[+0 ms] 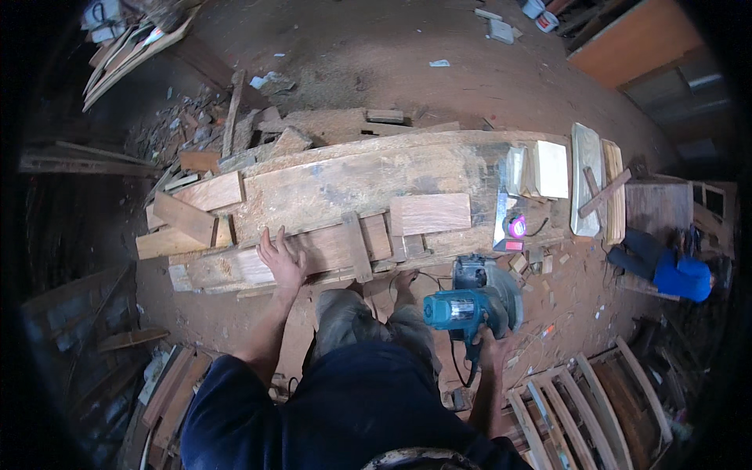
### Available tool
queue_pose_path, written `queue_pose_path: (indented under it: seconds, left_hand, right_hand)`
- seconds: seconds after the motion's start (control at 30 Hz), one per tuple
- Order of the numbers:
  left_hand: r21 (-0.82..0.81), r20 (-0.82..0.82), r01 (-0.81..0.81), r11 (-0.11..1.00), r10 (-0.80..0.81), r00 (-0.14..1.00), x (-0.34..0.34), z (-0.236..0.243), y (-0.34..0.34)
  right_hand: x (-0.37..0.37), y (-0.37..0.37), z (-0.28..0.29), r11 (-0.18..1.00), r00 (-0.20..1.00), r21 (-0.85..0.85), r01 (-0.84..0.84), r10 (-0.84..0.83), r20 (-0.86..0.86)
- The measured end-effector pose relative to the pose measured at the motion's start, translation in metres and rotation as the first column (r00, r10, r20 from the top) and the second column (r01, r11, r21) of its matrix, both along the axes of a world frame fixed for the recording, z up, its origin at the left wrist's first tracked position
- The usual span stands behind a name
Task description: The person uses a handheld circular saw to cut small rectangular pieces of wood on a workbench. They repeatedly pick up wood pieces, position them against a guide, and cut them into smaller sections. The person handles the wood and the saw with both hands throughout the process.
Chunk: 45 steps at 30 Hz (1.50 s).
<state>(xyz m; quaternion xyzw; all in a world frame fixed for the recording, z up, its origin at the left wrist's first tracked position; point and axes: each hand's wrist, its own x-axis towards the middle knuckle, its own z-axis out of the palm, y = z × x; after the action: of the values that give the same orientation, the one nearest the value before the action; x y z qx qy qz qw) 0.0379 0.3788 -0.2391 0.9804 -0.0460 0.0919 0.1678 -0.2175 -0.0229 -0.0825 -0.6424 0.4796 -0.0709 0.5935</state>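
Note:
My left hand (283, 262) lies with its fingers spread on a reddish-brown board (327, 247) along the near edge of a wooden workbench (345, 182). A narrow wood strip (356, 247) crosses that board to the right of the hand. Off the bench's near side, my right hand (492, 345) grips the rear handle of a teal circular saw (458, 310). The saw is held at the right of my legs, with its dark guard toward the bench. A short pale plank (431, 215) rests on the bench between my hands.
Offcuts (188, 215) pile up at the bench's left end. A pink round object (516, 226) and stacked wood blocks (548, 170) lie on the right. Slatted wooden pieces (576, 411) stand low right. A person in blue (681, 274) is at the far right. Scraps litter the floor.

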Motion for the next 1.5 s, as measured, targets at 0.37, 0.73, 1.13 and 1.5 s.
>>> queue_pose_path:
  seconds: [0.37,0.73,1.13,1.5]
  left_hand:
    - [-0.220,-0.572,0.543,0.810,-0.558,0.601,0.095,-0.030,-0.301]
    - [-0.697,-0.712,-0.280,0.660,-0.592,0.379,0.111,0.046,-0.188]
    - [-0.469,-0.230,0.296,0.832,-0.439,0.869,0.043,0.025,0.000]
    - [-0.223,-0.487,-0.088,0.971,-0.033,0.873,-0.073,0.031,-0.028]
  right_hand:
    - [-0.022,0.016,-0.023,0.997,0.998,-0.046,-0.061,0.061,0.007]
    - [-0.012,0.012,-0.006,0.997,1.000,0.070,-0.023,0.022,0.014]
    - [0.019,-0.002,-0.014,0.967,0.969,0.077,-0.245,0.246,-0.011]
    - [0.029,0.008,-0.019,0.942,0.944,0.066,-0.329,0.331,-0.015]
